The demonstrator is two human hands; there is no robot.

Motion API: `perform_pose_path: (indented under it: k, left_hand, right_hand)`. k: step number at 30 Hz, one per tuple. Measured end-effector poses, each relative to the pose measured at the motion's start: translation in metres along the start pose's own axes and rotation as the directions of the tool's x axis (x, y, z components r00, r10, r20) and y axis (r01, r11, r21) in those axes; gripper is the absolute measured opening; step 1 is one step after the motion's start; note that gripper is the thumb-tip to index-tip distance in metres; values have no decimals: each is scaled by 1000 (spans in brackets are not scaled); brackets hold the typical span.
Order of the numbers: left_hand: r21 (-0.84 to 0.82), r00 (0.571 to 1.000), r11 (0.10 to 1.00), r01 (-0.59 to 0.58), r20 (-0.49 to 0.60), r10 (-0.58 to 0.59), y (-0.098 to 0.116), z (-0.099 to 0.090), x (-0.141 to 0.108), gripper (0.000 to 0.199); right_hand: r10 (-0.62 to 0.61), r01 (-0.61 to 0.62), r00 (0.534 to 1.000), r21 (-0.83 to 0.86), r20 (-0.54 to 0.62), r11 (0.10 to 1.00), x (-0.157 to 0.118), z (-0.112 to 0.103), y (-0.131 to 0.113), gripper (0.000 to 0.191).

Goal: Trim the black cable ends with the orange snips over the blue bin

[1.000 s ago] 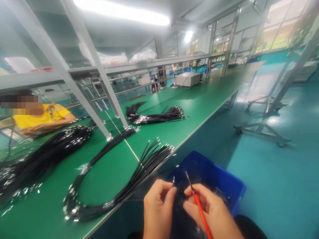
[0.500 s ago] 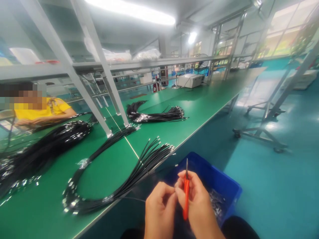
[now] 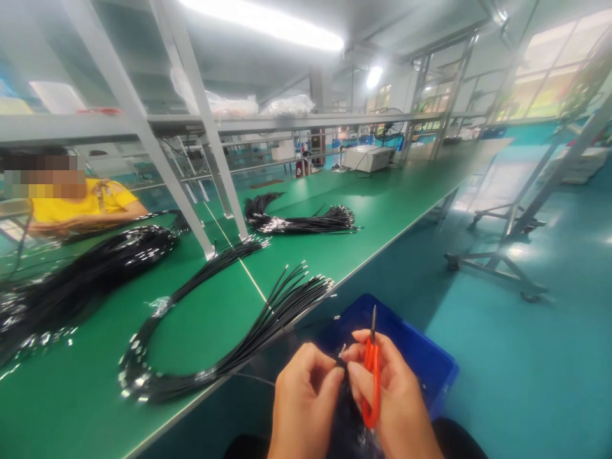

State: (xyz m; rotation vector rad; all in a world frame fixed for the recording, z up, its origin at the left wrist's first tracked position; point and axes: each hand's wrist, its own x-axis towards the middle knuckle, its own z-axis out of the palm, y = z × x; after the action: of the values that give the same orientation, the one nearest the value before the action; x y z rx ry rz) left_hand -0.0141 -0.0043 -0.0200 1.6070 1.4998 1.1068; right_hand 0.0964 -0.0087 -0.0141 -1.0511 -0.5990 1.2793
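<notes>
My left hand [image 3: 305,398] is closed in a pinch on the end of a thin black cable [image 3: 340,361], whose pale tip sticks up between my two hands. My right hand [image 3: 399,386] grips small scissors with red handles [image 3: 375,389], their dark pointed blades facing up. Its thumb and index finger sit close beside the cable end; whether they touch it I cannot tell. Under both hands is a blue bin [image 3: 442,376], its contents mostly hidden. A curved bundle of black cables [image 3: 258,331] with silvery ends lies on the green table to the left.
On the green table [image 3: 205,338] lie a second cable bundle [image 3: 306,223] and a large dark pile of cables [image 3: 105,274]. Metal shelf posts [image 3: 215,146] rise from it. A co-worker in a yellow top [image 3: 112,197] sits across. A wheeled metal frame [image 3: 502,261] stands right.
My hands have parted slightly, and the cable's pale tip now shows between them. The scissors have moved a little right and turned, so both red handle loops are visible.
</notes>
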Motion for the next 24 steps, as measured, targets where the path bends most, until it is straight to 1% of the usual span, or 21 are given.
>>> perform_pose_path:
  k: [3,6,9,12,15,18,21,24]
  left_hand:
    - [95,999,995,-33,-31,36,1,3,-2,15]
    - [241,994,967,-80,-57,96,2,8,-4,16]
    - [368,979,921,-129,-100,178,5,15,-6,20]
    - [457,954,875,-159,-158,256,7,22,-7,25]
    - [498,929,846,-191,-185,319,7,26,-8,26]
    - [510,913,835,-206,-206,351,6,27,-8,26]
    - [516,905,831,-205,-223,362,6,29,-8,26]
    - [469,909,864,-184,-252,331,7,27,-7,24]
  right_hand:
    - [-37,35,999,-60,-38,998,0,-2,2,33]
    - [-131,116,988,-172,-82,978,2,-5,6,30]
    - [-217,191,974,-282,-64,940,5,-7,8,30]
    - [-276,226,959,-426,-60,876,8,-9,9,29]
    - [-331,254,942,-523,-57,814,11,-12,10,26]
    - [-370,292,928,-546,-36,785,13,-14,12,27]
    - [-412,302,910,-606,-46,735,10,-11,12,26]
    - [-483,320,873,-668,-68,672,1,-4,9,24]
